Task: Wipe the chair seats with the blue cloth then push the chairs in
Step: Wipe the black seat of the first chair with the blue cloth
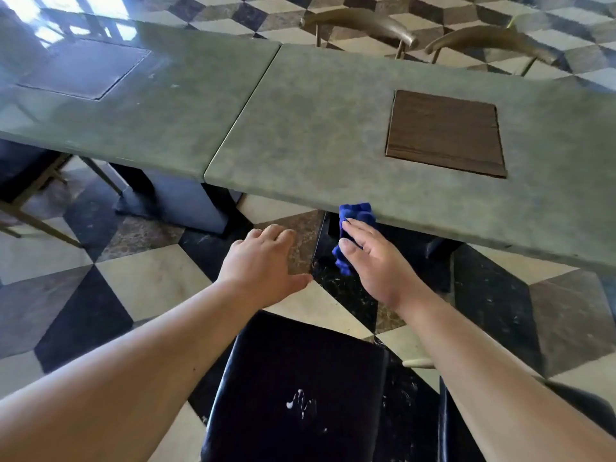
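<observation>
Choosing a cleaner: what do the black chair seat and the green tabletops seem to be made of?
Chair seat: probably leather or vinyl, glossy; it shows sheen along the edge and white smears. Tabletops: perhaps stone or a stone-look laminate, mottled, semi-glossy; the left one mirrors window light.

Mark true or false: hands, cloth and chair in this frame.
1. The right hand holds the blue cloth by the near edge of the table. True.
2. The left hand is open, holding nothing. True.
3. The chair seat carries white smudges. True.
4. The chair seat is tucked under the table. False: it stands clear of the table edge.
5. The blue cloth lies on the chair seat. False: the right hand holds it.
</observation>
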